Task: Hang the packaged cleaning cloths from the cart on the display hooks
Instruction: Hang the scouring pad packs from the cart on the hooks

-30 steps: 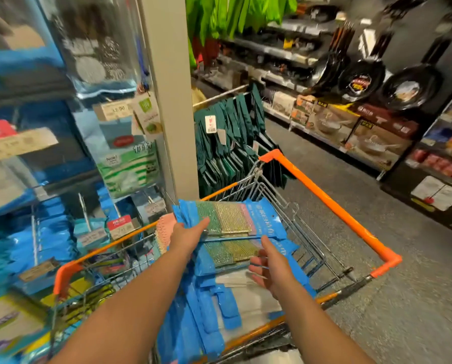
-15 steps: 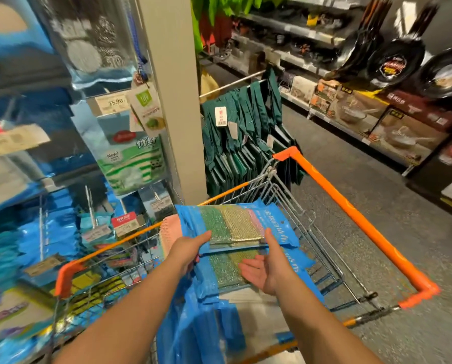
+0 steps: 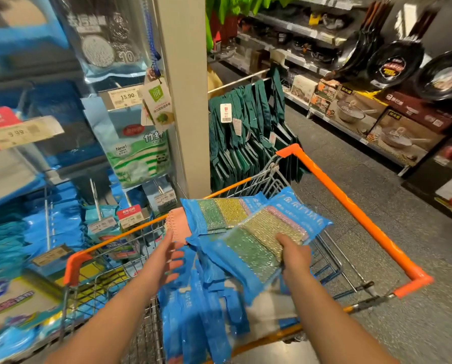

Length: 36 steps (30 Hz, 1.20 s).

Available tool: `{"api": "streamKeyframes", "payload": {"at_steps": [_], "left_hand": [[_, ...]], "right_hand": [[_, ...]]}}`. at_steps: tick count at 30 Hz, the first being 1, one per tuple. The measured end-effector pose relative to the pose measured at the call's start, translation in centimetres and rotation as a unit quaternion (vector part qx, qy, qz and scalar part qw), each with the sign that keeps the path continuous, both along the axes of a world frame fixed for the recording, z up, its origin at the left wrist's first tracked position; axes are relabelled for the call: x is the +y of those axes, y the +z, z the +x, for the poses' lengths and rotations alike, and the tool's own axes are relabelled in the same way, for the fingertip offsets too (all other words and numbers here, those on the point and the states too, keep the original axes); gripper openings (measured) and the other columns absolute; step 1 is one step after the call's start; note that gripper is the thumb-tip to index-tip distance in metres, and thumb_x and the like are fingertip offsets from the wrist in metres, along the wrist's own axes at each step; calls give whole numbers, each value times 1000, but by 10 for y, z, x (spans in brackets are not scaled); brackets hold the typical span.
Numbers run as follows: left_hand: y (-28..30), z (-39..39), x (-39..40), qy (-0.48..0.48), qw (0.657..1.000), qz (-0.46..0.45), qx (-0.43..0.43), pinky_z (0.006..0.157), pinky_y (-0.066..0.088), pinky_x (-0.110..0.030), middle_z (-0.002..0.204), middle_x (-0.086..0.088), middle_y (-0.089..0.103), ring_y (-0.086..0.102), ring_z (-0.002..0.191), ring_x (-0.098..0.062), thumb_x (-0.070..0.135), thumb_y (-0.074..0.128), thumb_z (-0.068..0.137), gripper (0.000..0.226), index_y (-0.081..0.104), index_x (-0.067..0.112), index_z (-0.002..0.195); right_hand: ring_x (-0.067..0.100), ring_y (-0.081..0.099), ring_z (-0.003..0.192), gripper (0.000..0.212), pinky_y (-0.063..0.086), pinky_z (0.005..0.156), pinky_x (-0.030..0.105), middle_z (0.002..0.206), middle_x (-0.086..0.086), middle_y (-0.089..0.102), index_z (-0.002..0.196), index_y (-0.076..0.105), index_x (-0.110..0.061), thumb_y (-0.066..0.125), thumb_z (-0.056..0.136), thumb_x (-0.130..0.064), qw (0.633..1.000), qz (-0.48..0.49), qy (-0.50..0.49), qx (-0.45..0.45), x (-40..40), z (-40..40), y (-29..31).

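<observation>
My right hand (image 3: 294, 254) grips a blue packet of cleaning cloths (image 3: 256, 240) with green, gold and pink pads, lifted and tilted above the cart. A second like packet (image 3: 217, 212) lies just behind it on the pile. My left hand (image 3: 171, 254) hovers with fingers spread beside the packets, holding nothing. More blue packets (image 3: 201, 306) fill the wire cart (image 3: 351, 206) with its orange rim. Display hooks (image 3: 94, 198) stick out of the shelf on the left, above hanging blue packs.
A grey pillar (image 3: 185, 93) stands right behind the cart. Green bags (image 3: 243, 132) hang on a rail beyond it. Pans (image 3: 395, 64) and boxed cookware line shelves on the right. Price tags (image 3: 101, 227) sit on the hook ends. Open aisle floor (image 3: 377, 185) lies to the right.
My right hand has taken hold of a packet and raised it off the pile, tilting it. My left hand let go of the top packet and drew back, fingers spread.
</observation>
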<state>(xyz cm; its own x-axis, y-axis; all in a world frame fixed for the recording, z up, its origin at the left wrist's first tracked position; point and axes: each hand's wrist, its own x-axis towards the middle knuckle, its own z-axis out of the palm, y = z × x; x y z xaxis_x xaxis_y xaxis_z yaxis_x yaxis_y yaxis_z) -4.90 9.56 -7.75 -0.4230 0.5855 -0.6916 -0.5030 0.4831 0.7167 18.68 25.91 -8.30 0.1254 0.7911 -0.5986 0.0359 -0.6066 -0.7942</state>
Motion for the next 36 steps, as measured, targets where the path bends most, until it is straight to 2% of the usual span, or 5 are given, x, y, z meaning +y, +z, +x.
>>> {"api": "streamKeyframes", "payload": {"at_steps": [5, 9, 15, 18, 36], "left_hand": [[1, 9, 30, -67, 996, -60, -2, 89, 50, -40, 105, -4, 57, 59, 100, -25, 69, 50, 82, 58, 54, 20, 114], [-8, 26, 61, 9, 998, -58, 12, 67, 51, -31, 87, -5, 62, 62, 74, -22, 49, 72, 78, 57, 49, 12, 113], [-60, 22, 75, 40, 997, -32, 59, 73, 58, -48, 110, -16, 56, 63, 89, -33, 34, 91, 37, 93, 32, 18, 107], [-33, 32, 51, 6, 1000, -7, 14, 49, 51, -30, 97, -13, 59, 62, 75, -27, 29, 87, 57, 85, 31, 17, 119], [13, -4, -164, 56, 995, 80, -22, 82, 52, -42, 91, -9, 65, 63, 77, -24, 11, 66, 85, 9, 59, 12, 90]], "right_hand": [[23, 50, 58, 32, 41, 52, 31, 71, 11, 54, 90, 54, -1, 77, 74, -16, 998, -14, 1, -56, -22, 41, 6], [35, 65, 84, 90, 58, 70, 51, 103, 21, 64, 116, 55, -2, 83, 39, -40, 997, -62, 21, -36, -33, 67, -46], [29, 57, 71, 65, 49, 55, 34, 98, 16, 58, 111, 54, -6, 81, 58, -31, 998, -53, 3, -16, -42, 73, -41], [39, 66, 88, 75, 57, 74, 54, 106, 22, 66, 112, 59, -3, 82, 47, -36, 997, -76, 31, -2, -42, 85, -37], [32, 65, 73, 25, 55, 76, 51, 86, 19, 67, 103, 59, -7, 69, 81, -14, 987, 52, 127, 88, -175, 29, 53]]}}
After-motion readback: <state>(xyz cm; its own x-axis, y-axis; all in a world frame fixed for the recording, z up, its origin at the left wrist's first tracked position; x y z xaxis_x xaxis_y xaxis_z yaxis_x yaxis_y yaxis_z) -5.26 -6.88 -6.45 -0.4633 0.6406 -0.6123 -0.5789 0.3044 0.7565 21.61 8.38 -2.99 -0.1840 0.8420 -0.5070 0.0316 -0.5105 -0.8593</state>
